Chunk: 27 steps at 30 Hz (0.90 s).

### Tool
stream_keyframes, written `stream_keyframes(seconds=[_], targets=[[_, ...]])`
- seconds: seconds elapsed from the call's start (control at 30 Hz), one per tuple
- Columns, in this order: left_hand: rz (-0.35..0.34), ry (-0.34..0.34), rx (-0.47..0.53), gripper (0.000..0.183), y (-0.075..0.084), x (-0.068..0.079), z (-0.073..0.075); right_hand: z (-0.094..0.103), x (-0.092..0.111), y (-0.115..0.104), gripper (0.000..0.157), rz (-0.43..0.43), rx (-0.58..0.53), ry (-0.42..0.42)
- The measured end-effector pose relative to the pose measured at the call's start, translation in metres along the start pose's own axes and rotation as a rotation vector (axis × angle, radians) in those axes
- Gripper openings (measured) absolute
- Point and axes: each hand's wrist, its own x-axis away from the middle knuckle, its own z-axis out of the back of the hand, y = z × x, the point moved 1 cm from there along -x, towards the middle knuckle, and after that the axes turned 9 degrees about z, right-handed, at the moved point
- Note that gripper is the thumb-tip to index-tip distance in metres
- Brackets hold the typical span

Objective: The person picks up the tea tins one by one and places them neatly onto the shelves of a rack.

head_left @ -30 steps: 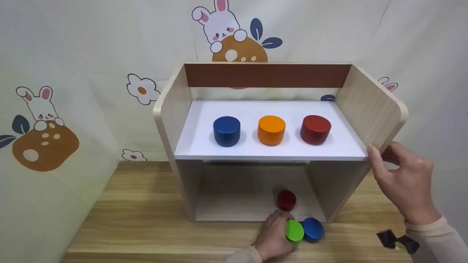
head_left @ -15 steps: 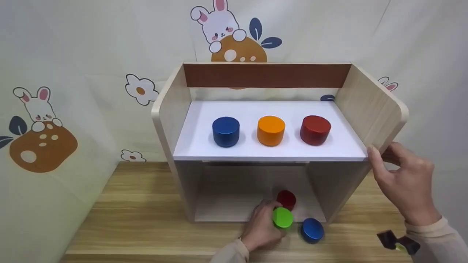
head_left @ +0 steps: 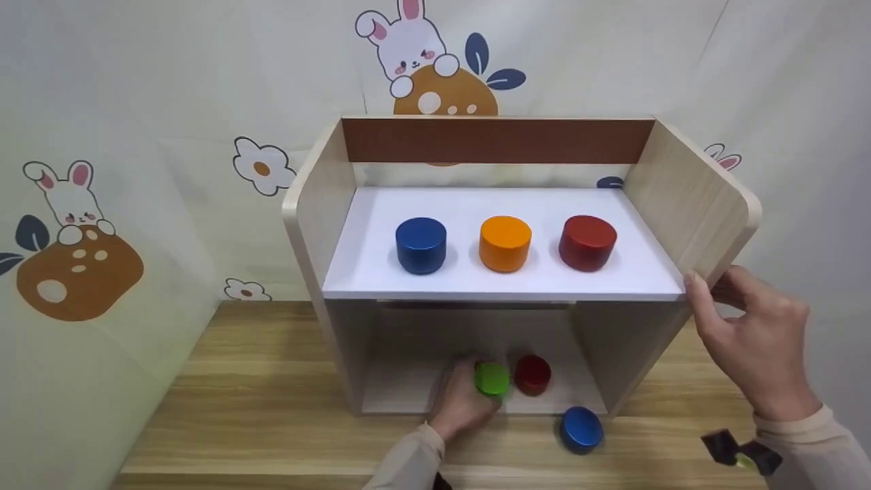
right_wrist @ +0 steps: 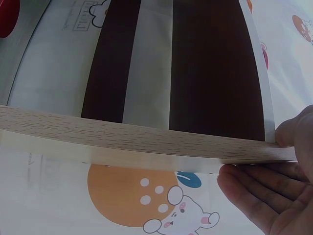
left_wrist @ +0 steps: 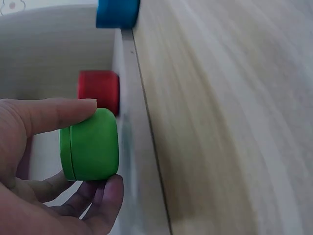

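Observation:
My left hand (head_left: 461, 403) pinches a small round green tin (head_left: 492, 379) between thumb and fingers. It holds the tin inside the lower compartment of a small wooden shelf (head_left: 381, 284). A lid seam shows on the green tin (left_wrist: 93, 144) in the left wrist view. Close on its right stands a dark red tin (head_left: 533, 375); whether the two touch, I cannot tell. In front, a blue tin (head_left: 581, 430) sits on the tabletop. My right hand (head_left: 762, 340) grips the shelf's right side panel (right_wrist: 146, 142), thumb on one face and fingers on the other.
On the white upper board stand a blue tin (head_left: 421, 246), an orange tin (head_left: 505, 243) and a red tin (head_left: 588, 243) in a row. Side panels and the board overhang the lower compartment. Behind the wooden table (head_left: 258, 381) hangs a rabbit-print cloth (head_left: 190, 224).
The left hand has carried the green tin from beside the blue tin on the table, leftward and back, into the lower compartment. My right hand keeps its grip on the shelf.

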Motion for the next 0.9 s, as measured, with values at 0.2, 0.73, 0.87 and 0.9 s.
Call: stream_keyframes(seconds=[0.2, 0.73, 0.87, 0.9], targets=[[0.019, 0.026, 0.036, 0.05, -0.004, -0.006, -0.002, 0.0, 0.0, 0.001, 0.026, 0.022, -0.009, 0.026], [0.068, 0.016, 0.049, 0.059, -0.006, -0.012, -0.001, 0.001, 0.0, 0.001, 0.026, 0.015, -0.011, 0.035], [0.071, 0.016, 0.032, 0.059, -0.006, -0.01, 0.0, 0.001, 0.0, 0.001, 0.025, 0.016, -0.01, 0.035], [0.068, 0.02, 0.027, 0.059, -0.006, -0.009, 0.0, 0.001, 0.0, 0.001, 0.026, 0.013, -0.006, 0.032]])
